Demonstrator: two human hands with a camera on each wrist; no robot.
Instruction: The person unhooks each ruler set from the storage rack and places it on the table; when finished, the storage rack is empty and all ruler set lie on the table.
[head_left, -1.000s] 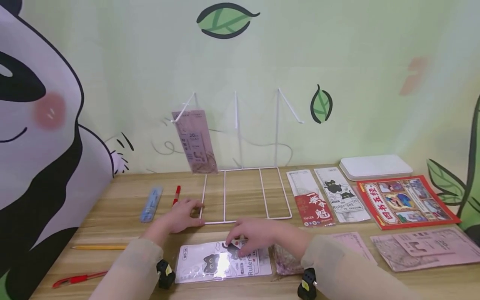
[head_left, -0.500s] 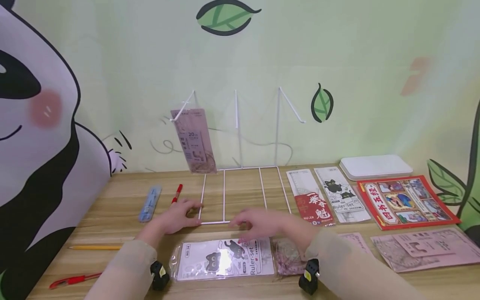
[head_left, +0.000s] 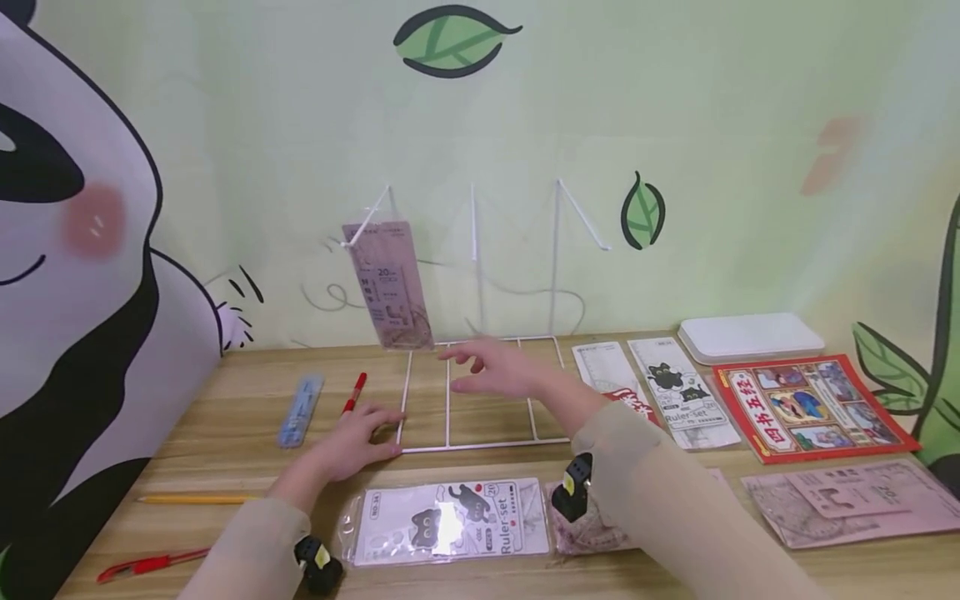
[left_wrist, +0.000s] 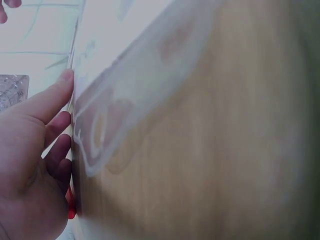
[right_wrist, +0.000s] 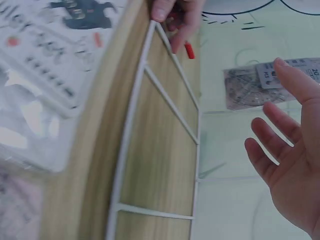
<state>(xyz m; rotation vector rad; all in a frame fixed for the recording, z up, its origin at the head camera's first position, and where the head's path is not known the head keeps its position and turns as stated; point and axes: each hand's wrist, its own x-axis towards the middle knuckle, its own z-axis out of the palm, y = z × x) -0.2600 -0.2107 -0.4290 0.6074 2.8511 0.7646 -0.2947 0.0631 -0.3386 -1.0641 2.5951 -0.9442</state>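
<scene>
A white wire display rack [head_left: 465, 447] stands on the wooden table, its three hooks rising at the back. My left hand [head_left: 352, 446] holds the rack's front left corner with thumb and fingers. My right hand [head_left: 498, 368] hovers over the base, fingers loosely spread and holding nothing. A pink ruler set pack [head_left: 392, 287] hangs from the left hook [head_left: 367, 217], just beyond the right fingertips. Close to the table's front lies a white ruler set pack [head_left: 450, 521] with black cats, also in the left wrist view [left_wrist: 105, 120].
Right of the rack lie more ruler packs [head_left: 678, 392], a red-bordered book [head_left: 813, 404], a white case [head_left: 750, 335] and another pink pack [head_left: 855, 500]. On the left are a blue packet [head_left: 302, 411], a red marker [head_left: 355, 392], a pencil [head_left: 195, 499] and a red pen [head_left: 150, 564].
My right hand has lifted off the cat ruler pack and moved up and forward over the rack's base. The left hand stays at the corner; the cat pack lies in place.
</scene>
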